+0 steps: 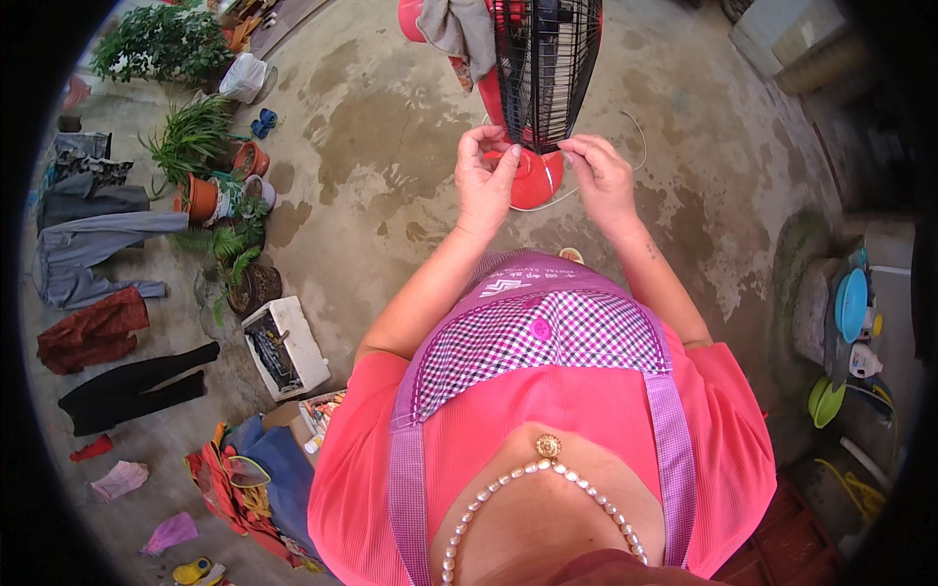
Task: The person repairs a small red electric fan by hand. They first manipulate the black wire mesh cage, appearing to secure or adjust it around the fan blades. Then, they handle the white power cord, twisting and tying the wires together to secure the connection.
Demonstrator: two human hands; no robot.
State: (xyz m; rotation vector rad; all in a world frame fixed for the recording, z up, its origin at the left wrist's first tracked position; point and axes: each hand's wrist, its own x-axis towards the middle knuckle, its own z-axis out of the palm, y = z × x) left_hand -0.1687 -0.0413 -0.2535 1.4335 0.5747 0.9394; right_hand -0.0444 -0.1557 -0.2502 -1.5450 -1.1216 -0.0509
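An electric fan with a black wire grille (549, 73) and a red base (537, 181) stands upright in front of me. A grey cloth (459, 34) is draped over its red body. At the grille's lower left rim is my left hand (484, 190), its fingers curled and the thumb bent toward them. My right hand (603, 181) is on the other side of the rim, with thumb and fingertips pressed together. Whatever lies between the fingertips is too small to make out. Both hands are beside the grille's bottom, above the base.
A pale cord (640, 137) curves over the stained concrete floor (371, 127). Potted plants (200, 195), a white foam box (303, 342) and hanging clothes (103, 249) are on the left. To the right are a blue basin (850, 305) and a green scoop (826, 400).
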